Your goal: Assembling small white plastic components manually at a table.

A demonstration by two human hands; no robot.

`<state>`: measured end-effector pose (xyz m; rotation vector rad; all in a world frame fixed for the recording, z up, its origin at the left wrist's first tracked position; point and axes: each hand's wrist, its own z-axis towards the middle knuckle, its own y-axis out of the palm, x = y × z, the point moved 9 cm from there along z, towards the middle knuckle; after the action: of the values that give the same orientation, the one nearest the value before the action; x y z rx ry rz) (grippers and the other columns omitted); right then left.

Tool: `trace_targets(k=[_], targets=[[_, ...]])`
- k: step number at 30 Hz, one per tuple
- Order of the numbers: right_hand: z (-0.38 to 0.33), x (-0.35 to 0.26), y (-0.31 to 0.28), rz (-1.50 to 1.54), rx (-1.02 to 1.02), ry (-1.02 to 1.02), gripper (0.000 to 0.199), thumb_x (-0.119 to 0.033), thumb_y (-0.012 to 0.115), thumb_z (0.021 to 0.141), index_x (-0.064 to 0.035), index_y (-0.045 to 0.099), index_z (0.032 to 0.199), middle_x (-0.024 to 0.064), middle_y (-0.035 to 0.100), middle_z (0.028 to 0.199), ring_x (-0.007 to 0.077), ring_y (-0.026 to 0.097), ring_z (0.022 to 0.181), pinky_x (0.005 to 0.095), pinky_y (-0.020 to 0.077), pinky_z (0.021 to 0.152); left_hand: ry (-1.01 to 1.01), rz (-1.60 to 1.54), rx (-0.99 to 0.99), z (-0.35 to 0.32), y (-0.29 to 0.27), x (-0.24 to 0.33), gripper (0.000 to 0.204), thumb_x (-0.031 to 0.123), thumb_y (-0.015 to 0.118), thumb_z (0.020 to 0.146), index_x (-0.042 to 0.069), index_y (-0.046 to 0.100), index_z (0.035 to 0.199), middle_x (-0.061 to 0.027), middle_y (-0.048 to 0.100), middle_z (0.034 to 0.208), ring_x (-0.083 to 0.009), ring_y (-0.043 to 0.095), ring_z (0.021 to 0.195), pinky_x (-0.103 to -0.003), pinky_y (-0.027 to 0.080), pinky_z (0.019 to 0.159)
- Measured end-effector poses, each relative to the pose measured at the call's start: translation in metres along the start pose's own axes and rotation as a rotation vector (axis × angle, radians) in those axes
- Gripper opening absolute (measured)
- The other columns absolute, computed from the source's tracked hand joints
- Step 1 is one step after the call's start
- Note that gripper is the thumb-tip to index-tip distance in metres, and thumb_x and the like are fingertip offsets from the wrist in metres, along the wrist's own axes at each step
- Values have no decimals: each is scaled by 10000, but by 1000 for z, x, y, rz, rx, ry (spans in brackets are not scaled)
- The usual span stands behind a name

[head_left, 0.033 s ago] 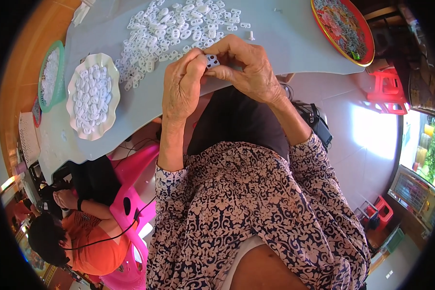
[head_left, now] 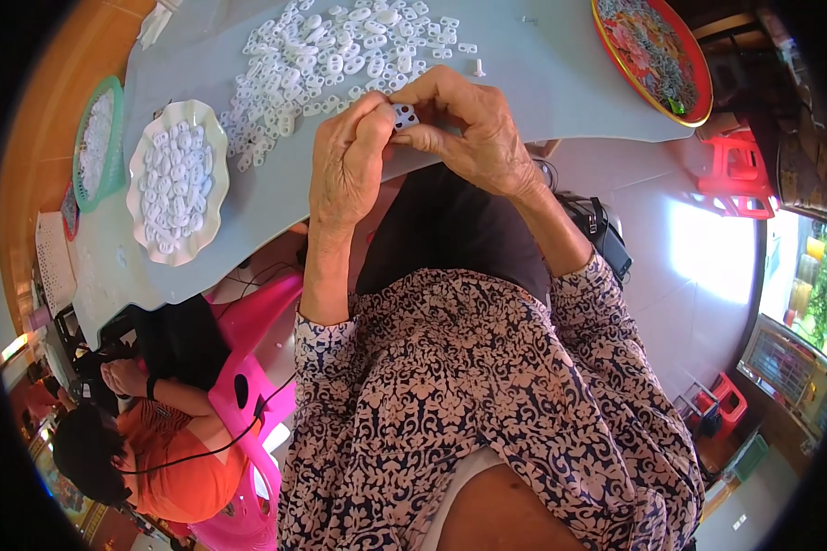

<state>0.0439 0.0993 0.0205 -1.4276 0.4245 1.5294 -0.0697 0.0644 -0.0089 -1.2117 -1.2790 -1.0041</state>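
Observation:
Above the table's near edge my two hands meet around a small white plastic piece with dark holes (head_left: 404, 117). My left hand (head_left: 351, 161) is closed, its fingers curled against the piece's left side. Thumb and index finger of my right hand (head_left: 469, 129) pinch the piece from the right. Part of it is hidden behind the fingers. Just beyond my hands a loose heap of small white plastic pieces (head_left: 326, 55) spreads over the grey-blue table (head_left: 542, 83). A little white peg-like part (head_left: 479, 68) stands to the right of the heap.
To the left are a scalloped white dish (head_left: 139, 207) of white pieces and a green basket (head_left: 118, 138) of tiny white parts. A red round tray (head_left: 703, 92) of small metallic-looking parts lies far right. Someone in orange (head_left: 193, 468) sits on a pink chair (head_left: 248, 386) at lower left.

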Motion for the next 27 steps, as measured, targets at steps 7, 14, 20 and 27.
trace_targets(k=[7, 14, 20, 27], targets=[[-4, -3, 2, -40, -15, 6, 270, -94, 745, 749, -27, 568, 943, 59, 593, 694, 172, 589, 631, 281, 482, 584, -12, -25, -41, -4, 4, -4, 248, 195, 458, 885, -13, 435, 752, -13, 352, 621, -85, 314, 621, -266, 318, 542], [-10, -6, -1, -61, 17, -66, 248, -84, 740, 755, -14, 558, 908, 70, 611, 708, 177, 592, 612, 276, 478, 559, -20, -19, -82, -8, 10, -3, 255, 201, 447, 885, -14, 430, 750, -29, 358, 612, -97, 319, 610, -281, 328, 544], [-12, 10, -1, 133, -38, 78, 166, -73, 694, 820, -5, 594, 934, 41, 648, 763, 100, 581, 631, 258, 479, 562, -43, -31, -95, -10, 12, -5, 288, 232, 435, 904, 2, 477, 737, -24, 417, 587, -100, 372, 582, -290, 344, 544], [-8, 18, 3, 252, -30, 202, 144, -66, 611, 883, 6, 643, 1004, 33, 647, 813, 68, 554, 669, 201, 464, 615, 84, -57, -41, -15, 5, -5, 227, 202, 469, 929, 4, 521, 832, -19, 469, 611, -92, 434, 584, -262, 379, 534]])
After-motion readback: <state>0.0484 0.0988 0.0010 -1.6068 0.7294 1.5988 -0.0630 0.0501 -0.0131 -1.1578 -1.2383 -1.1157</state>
